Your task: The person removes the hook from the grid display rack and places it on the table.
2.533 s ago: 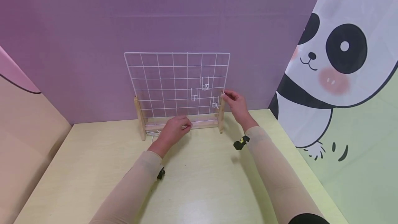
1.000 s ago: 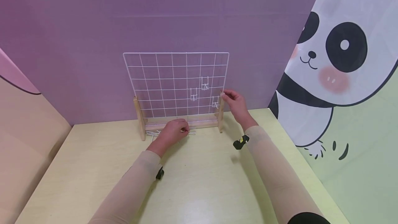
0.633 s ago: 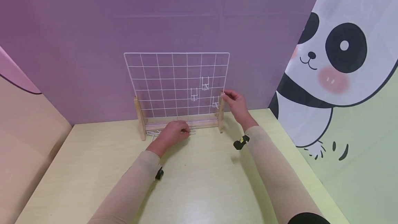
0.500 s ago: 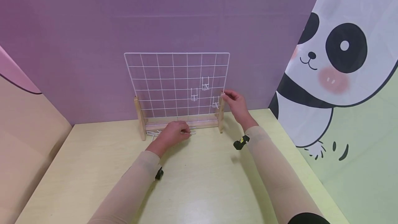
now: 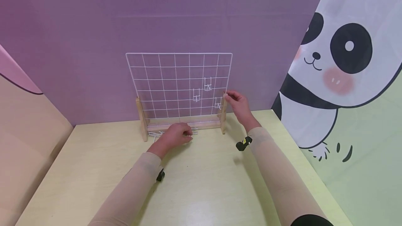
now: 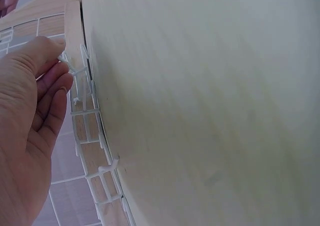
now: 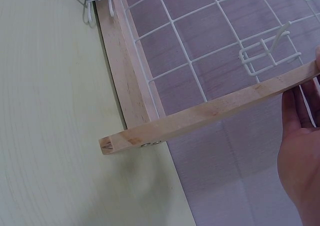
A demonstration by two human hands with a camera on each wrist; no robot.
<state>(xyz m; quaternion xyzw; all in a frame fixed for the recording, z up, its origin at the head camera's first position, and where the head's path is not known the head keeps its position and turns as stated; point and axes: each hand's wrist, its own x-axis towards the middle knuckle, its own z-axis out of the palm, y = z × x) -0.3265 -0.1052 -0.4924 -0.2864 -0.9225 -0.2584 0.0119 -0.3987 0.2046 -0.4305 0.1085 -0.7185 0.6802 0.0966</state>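
A white wire grid panel point(image 5: 179, 53) stands upright in a light wooden stand point(image 5: 223, 119) at the back of the table. My right hand point(image 5: 240, 109) grips the top of the stand's right upright, thumb in front and fingers behind in the right wrist view. Down at the stand's base, my left hand point(image 5: 174, 137) pinches the end of a white wire hook point(image 6: 82, 72) between thumb and fingertip, as the left wrist view shows. More loose wire hooks point(image 6: 86, 112) lie in a row along the base. Three hooks hang on the grid's right half, one of them a wire hook point(image 7: 274, 45) near the upright.
The pale wooden table point(image 5: 201, 184) spreads out in front of the stand. Behind it rises a purple backdrop point(image 5: 176, 16), with a panda print point(image 5: 342, 79) on the right. Each sleeve carries a small black wrist camera point(image 5: 243, 144).
My left hand has moved down from the grid's lower edge to the hooks at the base, uncovering hook ends to its right. My right hand has stayed on the upright.
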